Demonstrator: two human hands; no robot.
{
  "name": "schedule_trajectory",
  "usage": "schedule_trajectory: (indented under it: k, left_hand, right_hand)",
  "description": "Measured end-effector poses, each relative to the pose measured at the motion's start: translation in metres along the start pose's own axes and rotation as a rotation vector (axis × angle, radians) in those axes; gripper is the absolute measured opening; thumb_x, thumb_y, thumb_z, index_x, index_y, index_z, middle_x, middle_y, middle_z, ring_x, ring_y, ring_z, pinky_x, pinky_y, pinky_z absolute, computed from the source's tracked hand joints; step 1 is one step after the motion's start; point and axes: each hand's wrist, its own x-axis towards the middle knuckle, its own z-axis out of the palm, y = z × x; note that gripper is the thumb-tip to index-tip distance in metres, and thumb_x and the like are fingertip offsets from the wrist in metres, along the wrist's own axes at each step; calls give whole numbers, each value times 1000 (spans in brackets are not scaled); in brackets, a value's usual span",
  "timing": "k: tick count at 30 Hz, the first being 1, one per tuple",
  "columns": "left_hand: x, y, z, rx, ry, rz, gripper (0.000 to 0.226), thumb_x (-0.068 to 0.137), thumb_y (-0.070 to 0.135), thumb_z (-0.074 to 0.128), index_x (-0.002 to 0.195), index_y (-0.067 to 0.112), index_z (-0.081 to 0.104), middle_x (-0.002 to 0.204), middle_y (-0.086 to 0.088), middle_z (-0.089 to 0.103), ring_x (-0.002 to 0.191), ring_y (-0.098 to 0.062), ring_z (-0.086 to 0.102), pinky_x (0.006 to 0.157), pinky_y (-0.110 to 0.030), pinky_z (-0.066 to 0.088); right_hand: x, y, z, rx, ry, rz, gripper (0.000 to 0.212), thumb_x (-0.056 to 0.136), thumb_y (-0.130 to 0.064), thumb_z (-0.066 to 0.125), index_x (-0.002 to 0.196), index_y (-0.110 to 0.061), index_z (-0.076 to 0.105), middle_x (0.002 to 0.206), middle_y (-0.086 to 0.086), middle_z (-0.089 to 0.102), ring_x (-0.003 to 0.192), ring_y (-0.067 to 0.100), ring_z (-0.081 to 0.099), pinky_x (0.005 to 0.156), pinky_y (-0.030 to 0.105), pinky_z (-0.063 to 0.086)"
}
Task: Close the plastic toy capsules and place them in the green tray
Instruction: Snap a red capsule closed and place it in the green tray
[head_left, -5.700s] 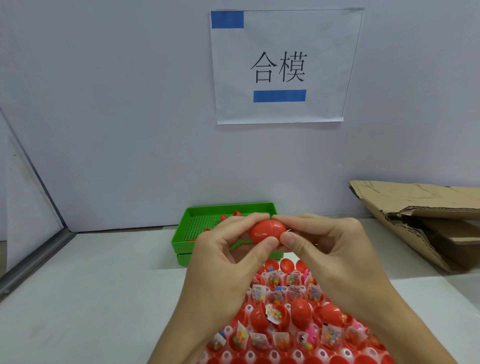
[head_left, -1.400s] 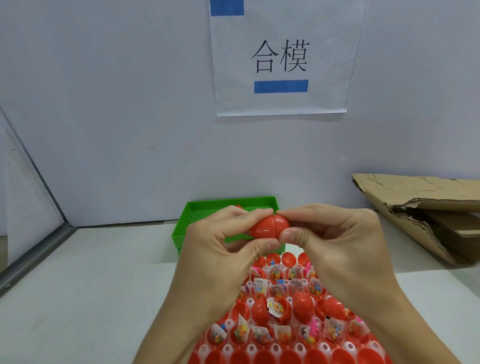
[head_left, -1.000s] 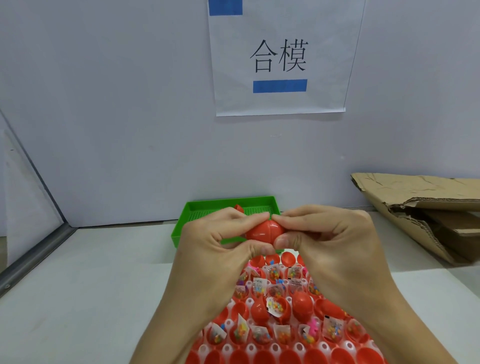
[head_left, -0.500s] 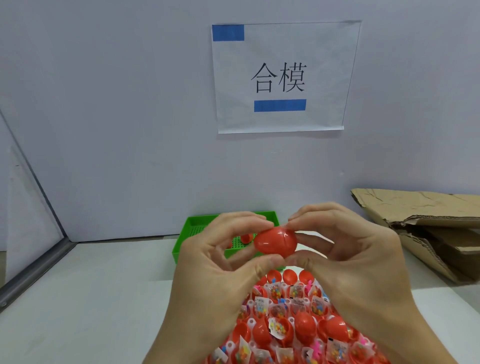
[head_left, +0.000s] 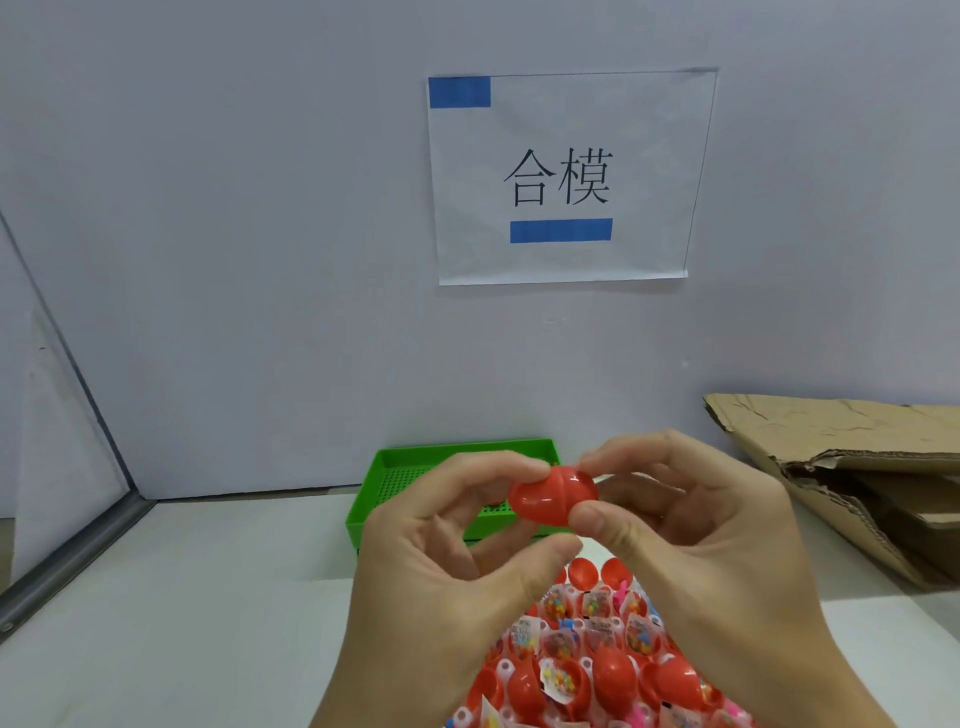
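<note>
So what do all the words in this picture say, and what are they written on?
"合模": black characters on the white paper sheet stuck to the grey wall, between two blue tape strips.
The small clear toy packets in the open red plastic capsules show coloured print, too small and blurred to read.
Nothing else carries text.

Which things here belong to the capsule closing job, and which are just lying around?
Part of the job:
red capsule, pinched by left hand and right hand
green tray
open filled capsules

Lying about:
torn cardboard
paper sign
</note>
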Motion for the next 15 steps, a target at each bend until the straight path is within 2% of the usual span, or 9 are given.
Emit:
schedule_trajectory:
  k: [2,5,9,12,15]
  left_hand:
    - [1,1,1,-2,23,-6,31,64,12,91,90,19,75,94,-6,76,96,-20,73,77,-26,60]
    - [1,3,3,10,54,-8,29,58,19,83,86,22,76,91,-3,76,93,-17,73,71,-23,60]
    - [2,3,2,26,74,-21,42,54,21,82,95,29,79,93,1,77,93,-15,73,70,-21,60]
    - [3,3,0,71,56,2,42,53,21,83,95,26,80,97,1,76,95,-17,72,71,-22,60]
    - [4,3,-1,81,63,6,41,49,23,83,90,24,81,92,1,77,91,-16,73,70,-19,59]
  right_hand:
    - [0,-1,2,48,-2,17,26,64,-10,78,90,-15,75,81,11,75,70,24,74,61,23,58]
    - [-1,-1,4,40,1,-4,24,65,-10,76,89,-12,76,78,8,76,69,20,75,62,21,58]
    - [0,-3,7,43,25,-15,26,63,-12,77,88,-16,78,78,4,76,71,18,75,62,21,59]
    - [0,-4,9,73,33,-8,30,59,-19,77,90,-19,77,80,5,76,73,20,76,63,23,60]
    - [0,-5,9,84,29,-15,31,58,-17,76,89,-18,78,80,3,77,73,18,75,63,22,59]
